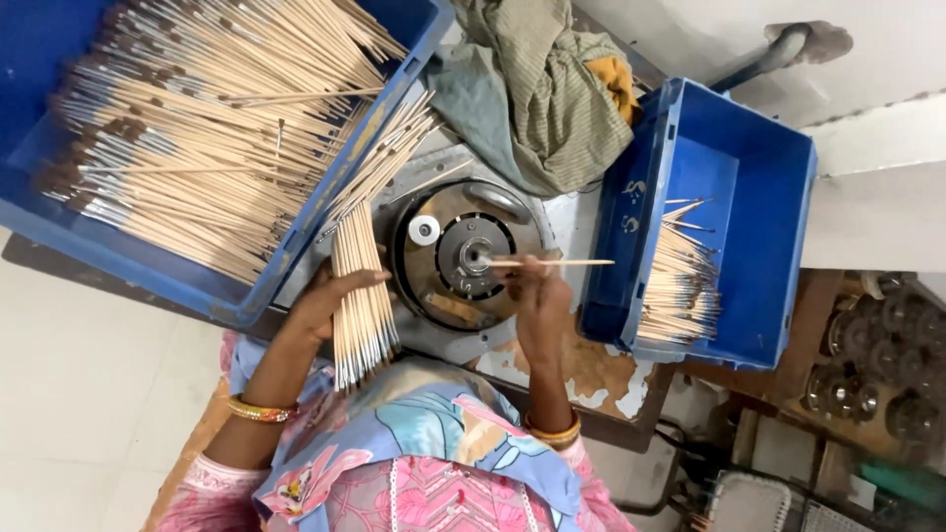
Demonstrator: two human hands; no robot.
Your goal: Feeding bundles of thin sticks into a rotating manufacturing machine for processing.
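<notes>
My left hand [330,300] grips a bundle of thin wooden brushes [363,286] that points down toward my lap, metal ferrules at the near end. My right hand [540,296] holds a single wooden brush [562,262] level, its tip pushed into the centre of a round metal machine head [463,258]. The machine sits between my hands on a worn grey bench.
A large blue crate [246,286] at the upper left is packed with many brushes. A smaller blue crate [759,197] on the right holds a lesser pile [680,286]. A striped cloth [532,89] lies behind the machine. Glass jars [887,374] stand at the lower right.
</notes>
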